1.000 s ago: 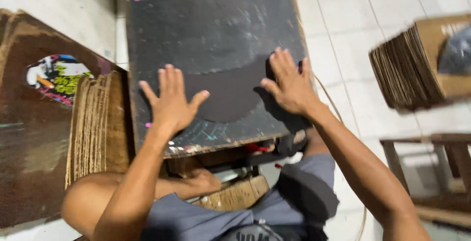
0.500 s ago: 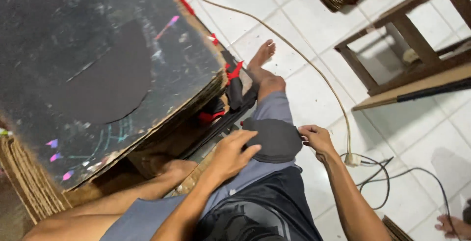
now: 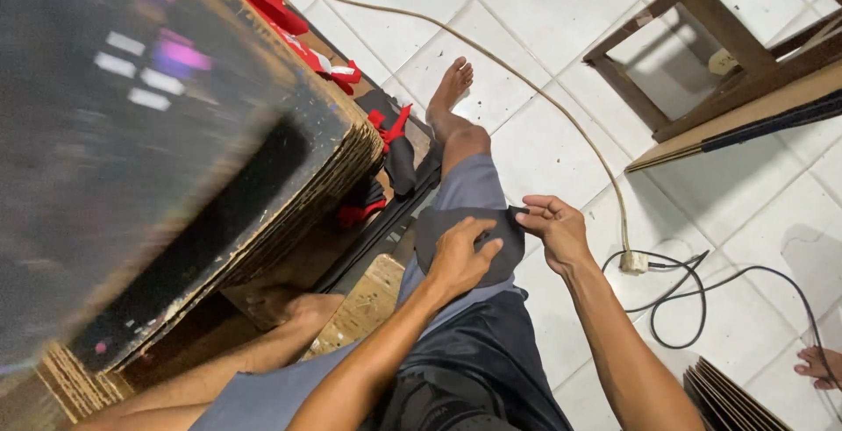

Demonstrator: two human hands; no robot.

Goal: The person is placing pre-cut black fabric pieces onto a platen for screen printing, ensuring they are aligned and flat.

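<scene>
A stack of dark curved fabric pieces [image 3: 447,225] rests on my right thigh. My left hand [image 3: 462,260] lies flat on top of the stack, fingers spread. My right hand [image 3: 553,229] pinches the stack's right edge between thumb and fingers. I sit on a low seat with my right leg stretched out and my bare foot [image 3: 449,89] on the white tiles. The black-topped work board [image 3: 149,159] on layered cardboard stands to my left, blurred.
Red and black fabric scraps [image 3: 377,146] hang at the board's edge. A beige cord [image 3: 561,106] runs across the tiles to a socket [image 3: 633,262] with black cables. A wooden stool [image 3: 702,54] stands at upper right. Cardboard sheets [image 3: 728,396] and another person's toes [image 3: 820,365] are at lower right.
My hands left the board top and came down to the fabric stack on my thigh. Since half a second ago the view tilted slightly; my right hand now pinches the stack's edge.
</scene>
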